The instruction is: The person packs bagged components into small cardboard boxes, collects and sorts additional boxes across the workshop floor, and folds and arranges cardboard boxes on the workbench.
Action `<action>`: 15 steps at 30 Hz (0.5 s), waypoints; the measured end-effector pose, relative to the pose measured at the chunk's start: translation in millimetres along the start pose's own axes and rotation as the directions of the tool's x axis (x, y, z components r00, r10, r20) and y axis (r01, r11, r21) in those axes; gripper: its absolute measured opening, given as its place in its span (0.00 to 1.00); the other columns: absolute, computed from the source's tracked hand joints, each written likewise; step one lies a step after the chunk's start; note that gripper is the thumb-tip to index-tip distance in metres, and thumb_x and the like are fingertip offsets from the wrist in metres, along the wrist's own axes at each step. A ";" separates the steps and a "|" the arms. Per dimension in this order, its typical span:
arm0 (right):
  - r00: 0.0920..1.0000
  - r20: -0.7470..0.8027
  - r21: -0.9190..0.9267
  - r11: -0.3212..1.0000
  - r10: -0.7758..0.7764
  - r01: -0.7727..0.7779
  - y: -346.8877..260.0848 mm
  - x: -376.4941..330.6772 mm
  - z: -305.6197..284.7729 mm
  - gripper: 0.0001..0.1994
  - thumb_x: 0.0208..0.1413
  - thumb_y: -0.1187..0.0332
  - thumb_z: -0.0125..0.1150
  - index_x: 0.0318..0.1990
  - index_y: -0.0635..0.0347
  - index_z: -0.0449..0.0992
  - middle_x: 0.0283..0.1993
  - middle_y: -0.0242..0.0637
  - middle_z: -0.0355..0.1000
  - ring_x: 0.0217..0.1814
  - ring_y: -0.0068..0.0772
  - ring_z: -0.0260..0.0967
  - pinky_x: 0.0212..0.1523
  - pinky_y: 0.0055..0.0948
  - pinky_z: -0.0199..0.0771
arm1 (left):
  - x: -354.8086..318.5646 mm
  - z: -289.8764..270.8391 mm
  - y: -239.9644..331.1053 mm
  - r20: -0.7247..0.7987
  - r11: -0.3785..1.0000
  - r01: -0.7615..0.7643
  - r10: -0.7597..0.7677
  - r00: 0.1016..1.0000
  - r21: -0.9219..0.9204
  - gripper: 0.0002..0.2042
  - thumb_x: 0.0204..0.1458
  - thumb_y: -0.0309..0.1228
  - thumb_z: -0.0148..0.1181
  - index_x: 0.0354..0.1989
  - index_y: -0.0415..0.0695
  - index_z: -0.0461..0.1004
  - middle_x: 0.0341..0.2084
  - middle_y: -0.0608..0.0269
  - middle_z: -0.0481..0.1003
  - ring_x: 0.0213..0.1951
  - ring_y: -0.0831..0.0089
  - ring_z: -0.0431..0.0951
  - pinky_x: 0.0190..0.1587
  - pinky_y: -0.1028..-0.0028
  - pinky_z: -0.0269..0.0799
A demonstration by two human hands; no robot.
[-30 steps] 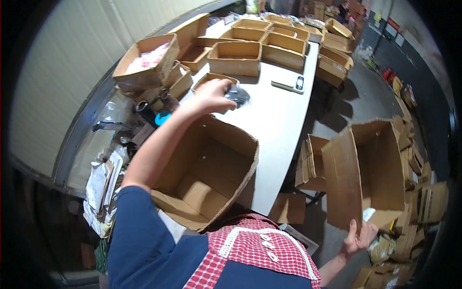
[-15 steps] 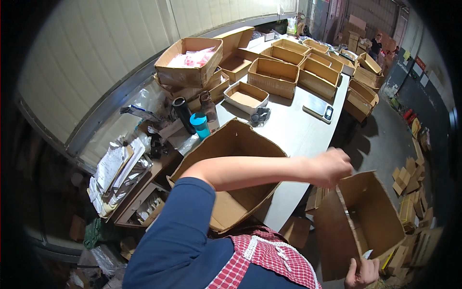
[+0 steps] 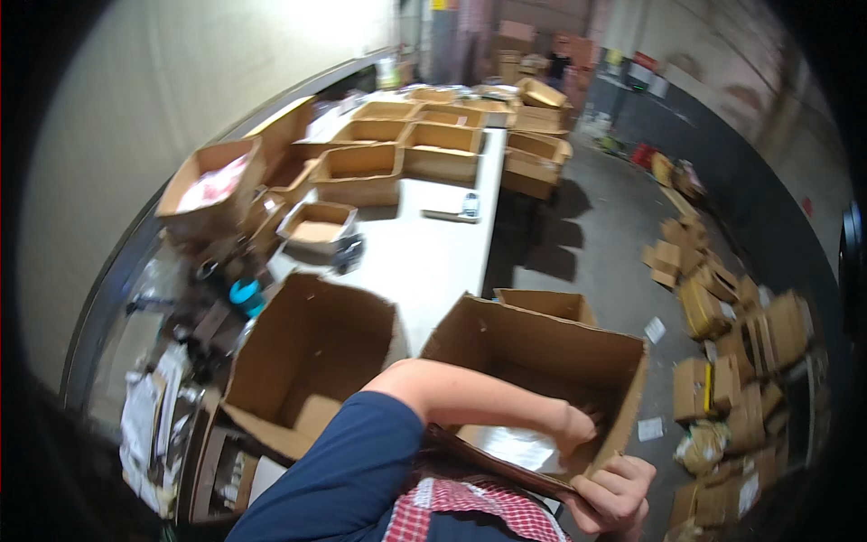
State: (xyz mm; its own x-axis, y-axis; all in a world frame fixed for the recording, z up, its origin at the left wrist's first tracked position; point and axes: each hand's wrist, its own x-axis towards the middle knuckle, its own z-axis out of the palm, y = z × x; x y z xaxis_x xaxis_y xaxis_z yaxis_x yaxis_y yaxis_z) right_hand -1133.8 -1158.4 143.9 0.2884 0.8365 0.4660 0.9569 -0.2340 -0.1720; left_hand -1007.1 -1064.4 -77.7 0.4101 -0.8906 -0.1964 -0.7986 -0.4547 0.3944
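Reaching into the right carton [image 3: 533,348]

A person in a blue sleeve [image 3: 334,470] and a red checked apron [image 3: 479,506] is bending the left arm across the body and lowering the left grip [image 3: 578,429] inside the right carton, near its right wall. Blur is hiding the fingers, so whether they are open or holding anything cannot be told. The right grip [image 3: 616,492] is closing firmly around the same carton's near right corner, fingers curling over the rim. That carton is standing open at the near end of the white table [image 3: 433,262]; what is bearing it cannot be told. A shiny pale patch [image 3: 515,447] is showing inside, its nature unclear.

The left carton [image 3: 307,348], also open, is sitting just to the left, with a strip of table showing between the two. Farther up the table, a black bag [image 3: 349,254] is lying just beside a small tray [image 3: 321,226], and a scale [image 3: 452,208] is resting near the right edge. Open boxes [image 3: 357,167] are lining the far end. A blue cup [image 3: 246,296] is standing at left, while cardboard [image 3: 745,415] is piling up on the floor [image 3: 601,239] at right.
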 end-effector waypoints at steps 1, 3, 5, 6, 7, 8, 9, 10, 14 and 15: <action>0.999 -0.017 -0.027 0.999 0.038 -0.039 7.0 -9.1 4.7 0.11 0.32 0.68 0.72 0.25 0.59 0.79 0.18 0.33 0.67 0.20 0.38 0.64 0.24 0.34 0.66 | -3.6 -5.1 11.6 0.000 0.999 0.042 -0.042 0.999 -0.022 0.50 0.33 0.44 0.78 0.66 0.32 0.60 0.68 0.34 0.53 0.67 0.39 0.58 0.63 0.53 0.67; 0.984 -0.179 -0.025 1.000 -0.015 0.011 15.6 -24.6 8.4 0.10 0.26 0.63 0.71 0.20 0.53 0.78 0.14 0.26 0.63 0.14 0.30 0.60 0.18 0.27 0.60 | -7.1 -12.9 37.8 -0.006 0.995 0.102 -0.102 0.995 0.020 0.51 0.34 0.39 0.78 0.69 0.36 0.56 0.71 0.37 0.48 0.68 0.39 0.56 0.65 0.58 0.66; 0.984 -0.173 -0.040 0.998 0.031 -0.039 14.3 -38.5 4.1 0.10 0.26 0.64 0.71 0.20 0.53 0.78 0.14 0.27 0.64 0.15 0.29 0.60 0.18 0.26 0.60 | 3.7 -0.3 47.6 0.065 0.981 0.185 -0.189 0.980 0.056 0.55 0.35 0.42 0.78 0.73 0.44 0.50 0.72 0.38 0.46 0.68 0.39 0.57 0.55 0.47 0.74; 0.985 -0.159 -0.028 0.997 0.062 -0.067 14.2 -47.4 1.4 0.09 0.27 0.65 0.71 0.20 0.54 0.78 0.14 0.28 0.64 0.15 0.29 0.60 0.18 0.26 0.60 | 4.0 0.3 55.5 0.122 0.961 0.275 -0.278 0.953 0.036 0.57 0.36 0.43 0.78 0.74 0.47 0.47 0.72 0.39 0.45 0.68 0.39 0.57 0.51 0.44 0.77; 0.985 -0.149 -0.056 0.994 0.085 -0.095 14.6 -56.2 -1.9 0.10 0.27 0.65 0.72 0.20 0.53 0.78 0.14 0.27 0.64 0.15 0.29 0.60 0.18 0.25 0.60 | 2.7 1.0 61.4 0.186 0.951 0.299 -0.309 0.933 0.080 0.59 0.36 0.45 0.78 0.75 0.48 0.44 0.73 0.39 0.43 0.68 0.41 0.58 0.48 0.41 0.77; 0.982 -0.158 -0.065 0.992 0.101 -0.112 14.5 -64.1 -3.3 0.10 0.27 0.65 0.72 0.20 0.53 0.78 0.14 0.27 0.64 0.15 0.29 0.60 0.18 0.25 0.60 | -3.9 -1.3 67.0 0.245 0.938 0.324 -0.346 0.906 0.127 0.61 0.36 0.48 0.78 0.76 0.50 0.41 0.73 0.39 0.42 0.68 0.42 0.58 0.45 0.39 0.77; 0.977 -0.178 -0.055 0.991 0.114 -0.126 15.2 -72.4 -3.0 0.09 0.27 0.65 0.73 0.20 0.53 0.78 0.14 0.27 0.64 0.15 0.29 0.60 0.18 0.25 0.60 | -9.4 -1.7 69.3 0.322 0.920 0.347 -0.389 0.863 0.181 0.63 0.36 0.52 0.77 0.76 0.48 0.37 0.74 0.39 0.40 0.67 0.41 0.59 0.47 0.44 0.79; 0.973 -0.196 -0.042 0.991 0.118 -0.129 15.8 -77.7 -1.6 0.09 0.28 0.65 0.73 0.20 0.52 0.78 0.14 0.27 0.64 0.16 0.29 0.59 0.18 0.25 0.60 | -4.7 38.7 49.8 0.334 0.919 0.221 -0.331 0.882 0.327 0.64 0.37 0.55 0.76 0.76 0.46 0.34 0.73 0.36 0.38 0.65 0.40 0.61 0.46 0.47 0.79; 0.972 -0.190 0.001 0.990 0.141 -0.143 18.9 -107.7 6.2 0.09 0.29 0.65 0.75 0.19 0.52 0.78 0.14 0.28 0.66 0.16 0.30 0.60 0.18 0.27 0.60 | 14.1 173.6 -12.9 0.422 0.859 0.480 -0.508 0.751 0.179 0.51 0.42 0.49 0.72 0.69 0.29 0.55 0.64 0.28 0.59 0.56 0.39 0.72 0.38 0.59 0.81; 0.950 -0.192 -0.005 0.968 0.245 -0.251 17.9 -126.7 1.7 0.10 0.33 0.65 0.73 0.17 0.52 0.75 0.14 0.27 0.64 0.16 0.30 0.62 0.18 0.29 0.62 | -2.8 91.2 27.4 0.523 0.914 -0.255 0.057 0.851 0.316 0.31 0.45 0.41 0.69 0.50 0.25 0.75 0.46 0.31 0.76 0.48 0.44 0.79 0.36 0.58 0.79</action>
State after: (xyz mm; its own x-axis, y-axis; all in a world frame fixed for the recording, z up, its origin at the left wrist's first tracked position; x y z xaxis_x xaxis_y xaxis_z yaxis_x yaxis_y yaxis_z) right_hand -1153.3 -1267.7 80.3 0.5154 0.6423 0.5673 0.8541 -0.4386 -0.2794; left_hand -1070.3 -1074.8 -148.3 0.0732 -0.7858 -0.6141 -0.9735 -0.1901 0.1273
